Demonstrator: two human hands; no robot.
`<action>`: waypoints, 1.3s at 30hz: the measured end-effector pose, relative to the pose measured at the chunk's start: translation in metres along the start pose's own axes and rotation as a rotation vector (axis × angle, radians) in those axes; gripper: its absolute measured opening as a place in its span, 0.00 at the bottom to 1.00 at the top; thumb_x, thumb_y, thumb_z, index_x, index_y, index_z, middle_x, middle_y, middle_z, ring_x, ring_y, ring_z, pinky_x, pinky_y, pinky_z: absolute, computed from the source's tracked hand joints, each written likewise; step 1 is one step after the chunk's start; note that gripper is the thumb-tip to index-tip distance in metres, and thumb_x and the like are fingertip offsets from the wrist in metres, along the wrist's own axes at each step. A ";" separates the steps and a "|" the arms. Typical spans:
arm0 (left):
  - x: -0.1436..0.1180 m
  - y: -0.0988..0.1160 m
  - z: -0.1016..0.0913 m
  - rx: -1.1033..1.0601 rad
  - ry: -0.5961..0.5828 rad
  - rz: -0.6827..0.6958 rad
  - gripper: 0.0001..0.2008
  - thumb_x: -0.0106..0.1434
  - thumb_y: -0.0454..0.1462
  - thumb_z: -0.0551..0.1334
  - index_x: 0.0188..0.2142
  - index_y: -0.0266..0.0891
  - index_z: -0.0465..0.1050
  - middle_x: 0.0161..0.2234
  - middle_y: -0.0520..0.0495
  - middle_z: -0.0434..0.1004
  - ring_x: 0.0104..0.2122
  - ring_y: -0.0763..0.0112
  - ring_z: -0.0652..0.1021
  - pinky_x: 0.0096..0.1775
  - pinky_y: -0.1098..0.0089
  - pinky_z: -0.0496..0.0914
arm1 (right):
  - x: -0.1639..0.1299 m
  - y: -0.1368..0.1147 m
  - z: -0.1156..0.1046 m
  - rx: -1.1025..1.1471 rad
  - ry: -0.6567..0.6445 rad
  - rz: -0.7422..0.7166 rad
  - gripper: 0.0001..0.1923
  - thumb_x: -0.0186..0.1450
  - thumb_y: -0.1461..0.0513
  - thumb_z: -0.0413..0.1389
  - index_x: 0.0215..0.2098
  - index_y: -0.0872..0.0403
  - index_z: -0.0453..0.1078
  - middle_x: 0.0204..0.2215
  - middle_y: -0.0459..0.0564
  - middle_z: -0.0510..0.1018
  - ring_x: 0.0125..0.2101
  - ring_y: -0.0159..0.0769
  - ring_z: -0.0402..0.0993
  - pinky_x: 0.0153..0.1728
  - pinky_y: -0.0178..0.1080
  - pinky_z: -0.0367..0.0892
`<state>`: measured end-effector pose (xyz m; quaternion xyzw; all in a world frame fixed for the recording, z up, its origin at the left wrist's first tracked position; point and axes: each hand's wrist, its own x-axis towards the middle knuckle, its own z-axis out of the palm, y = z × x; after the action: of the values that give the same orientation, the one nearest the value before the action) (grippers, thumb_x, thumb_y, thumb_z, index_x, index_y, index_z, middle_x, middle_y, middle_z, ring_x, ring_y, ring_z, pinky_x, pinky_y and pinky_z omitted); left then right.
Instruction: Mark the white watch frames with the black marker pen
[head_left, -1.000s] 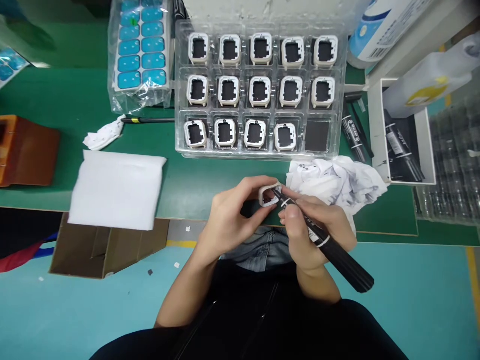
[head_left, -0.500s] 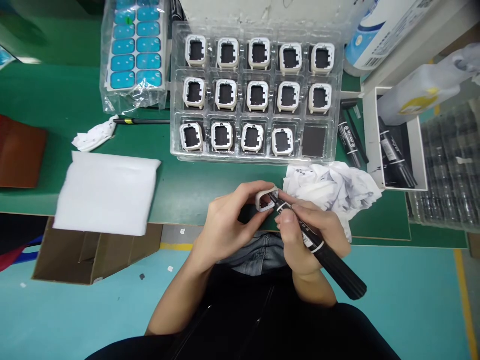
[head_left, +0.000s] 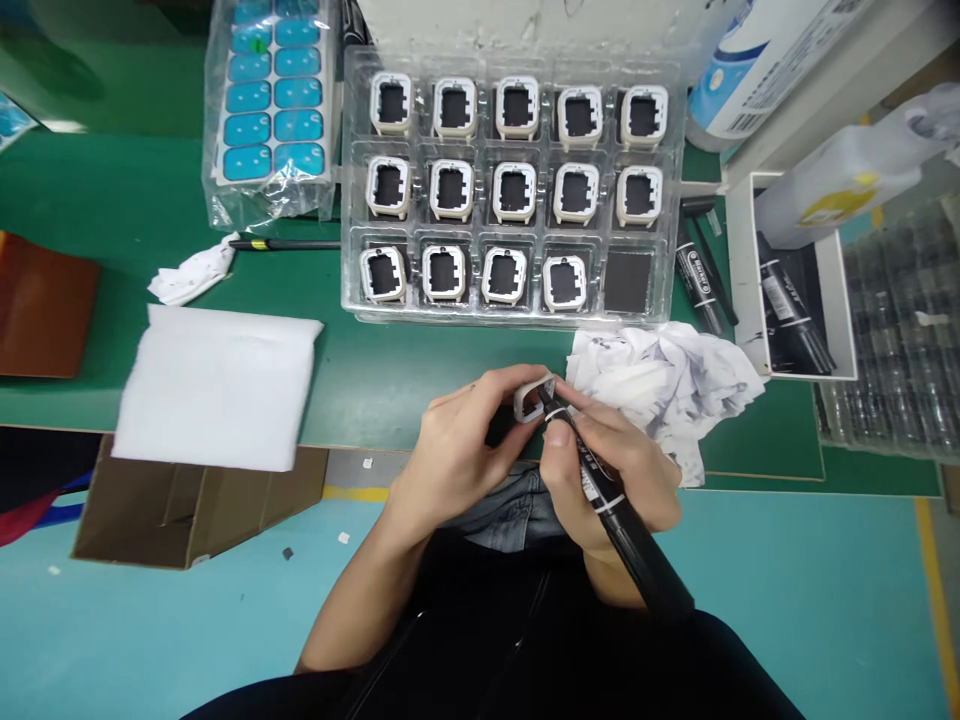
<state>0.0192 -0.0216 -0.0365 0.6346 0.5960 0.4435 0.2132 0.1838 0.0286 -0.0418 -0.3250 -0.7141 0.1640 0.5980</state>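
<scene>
Between the thumb and fingers of my left hand (head_left: 465,440) is a white watch case frame (head_left: 523,401), held on its side above the table's front edge. My right hand (head_left: 611,465) grips a black marker pen (head_left: 622,530), its tip at the inner edge of the frame. Whether the tip touches the frame I cannot tell for sure. Beyond my hands, a clear plastic tray (head_left: 349,270) carries rows of similar white frames in its pockets. Its front right pocket shows only a dark pad (head_left: 628,282).
A crumpled white cloth (head_left: 660,385) lies beside my right hand. Farther right, a white box (head_left: 847,330) holds markers and a bottle (head_left: 817,195). On the left are a white foam pack (head_left: 217,385), a bag of blue stickers (head_left: 271,110) and a cardboard box (head_left: 142,510) below the edge.
The marker has swung to a steeper angle, its rear end moving left, and my right hand has shifted slightly left with it. My left hand still holds the frame in nearly the same place.
</scene>
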 end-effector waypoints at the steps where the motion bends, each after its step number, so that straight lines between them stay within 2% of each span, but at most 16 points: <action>1: 0.000 0.000 0.000 -0.002 0.001 0.000 0.19 0.81 0.35 0.73 0.67 0.51 0.81 0.56 0.49 0.96 0.48 0.64 0.95 0.52 0.69 0.89 | -0.001 0.001 0.000 0.020 0.007 0.031 0.12 0.76 0.68 0.70 0.54 0.46 0.82 0.36 0.43 0.90 0.35 0.47 0.95 0.45 0.50 0.99; 4: 0.001 0.000 0.000 -0.008 0.008 0.011 0.20 0.80 0.33 0.74 0.66 0.50 0.81 0.56 0.49 0.96 0.48 0.65 0.95 0.51 0.70 0.89 | -0.008 0.004 -0.002 0.117 0.021 0.207 0.09 0.77 0.65 0.71 0.52 0.46 0.82 0.38 0.44 0.92 0.39 0.49 0.97 0.46 0.51 0.99; 6: 0.001 -0.001 -0.001 -0.010 0.011 0.011 0.20 0.79 0.32 0.74 0.66 0.50 0.81 0.55 0.49 0.96 0.47 0.65 0.95 0.50 0.70 0.89 | -0.010 0.004 -0.004 0.144 0.013 0.264 0.08 0.78 0.64 0.72 0.50 0.45 0.82 0.38 0.44 0.92 0.40 0.49 0.97 0.48 0.53 0.98; 11: 0.002 -0.001 -0.001 -0.010 -0.002 -0.004 0.19 0.80 0.35 0.74 0.66 0.50 0.82 0.55 0.48 0.96 0.47 0.64 0.95 0.49 0.68 0.90 | -0.010 0.003 -0.005 0.093 -0.003 0.213 0.10 0.76 0.66 0.73 0.51 0.45 0.83 0.39 0.44 0.93 0.43 0.52 0.98 0.44 0.50 0.98; 15: 0.001 -0.003 0.000 -0.029 0.001 0.007 0.20 0.80 0.34 0.75 0.67 0.51 0.82 0.55 0.48 0.96 0.47 0.64 0.95 0.50 0.68 0.90 | -0.010 0.003 -0.003 0.135 0.014 0.235 0.09 0.77 0.66 0.72 0.51 0.46 0.83 0.39 0.44 0.92 0.41 0.49 0.97 0.49 0.53 0.98; 20: 0.002 -0.005 -0.001 -0.130 -0.005 -0.044 0.19 0.78 0.38 0.78 0.65 0.48 0.84 0.55 0.46 0.96 0.48 0.60 0.96 0.53 0.65 0.92 | -0.012 0.004 -0.006 0.137 -0.014 0.256 0.08 0.78 0.63 0.73 0.50 0.45 0.82 0.38 0.43 0.92 0.39 0.49 0.97 0.48 0.54 0.98; 24: 0.006 -0.004 -0.004 -0.244 -0.022 -0.067 0.22 0.74 0.39 0.82 0.65 0.46 0.85 0.53 0.46 0.96 0.47 0.61 0.96 0.54 0.66 0.93 | -0.013 0.004 -0.009 0.212 0.000 0.304 0.07 0.79 0.62 0.73 0.50 0.46 0.81 0.38 0.44 0.92 0.37 0.48 0.96 0.50 0.57 0.98; 30: 0.006 -0.006 -0.004 -0.216 -0.007 -0.029 0.24 0.73 0.40 0.84 0.64 0.46 0.85 0.54 0.46 0.96 0.47 0.61 0.96 0.55 0.67 0.92 | -0.012 0.005 -0.007 0.234 0.014 0.239 0.09 0.78 0.64 0.73 0.51 0.45 0.81 0.36 0.42 0.91 0.36 0.49 0.96 0.50 0.59 0.99; 35: 0.002 -0.006 -0.002 -0.126 0.002 -0.028 0.20 0.77 0.40 0.79 0.66 0.48 0.85 0.56 0.46 0.95 0.49 0.62 0.95 0.55 0.67 0.91 | -0.011 0.004 -0.004 0.158 0.033 0.198 0.08 0.77 0.63 0.73 0.52 0.46 0.83 0.41 0.46 0.94 0.42 0.54 0.98 0.43 0.54 0.99; 39: 0.001 -0.004 -0.001 -0.133 0.010 -0.016 0.20 0.78 0.39 0.79 0.66 0.50 0.84 0.56 0.47 0.95 0.48 0.63 0.95 0.54 0.68 0.91 | -0.011 0.004 -0.003 0.109 0.035 0.191 0.07 0.78 0.62 0.73 0.51 0.45 0.83 0.40 0.45 0.94 0.42 0.53 0.98 0.40 0.50 0.98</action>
<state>0.0159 -0.0198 -0.0393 0.6120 0.5714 0.4834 0.2556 0.1881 0.0235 -0.0519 -0.3613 -0.6594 0.2531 0.6088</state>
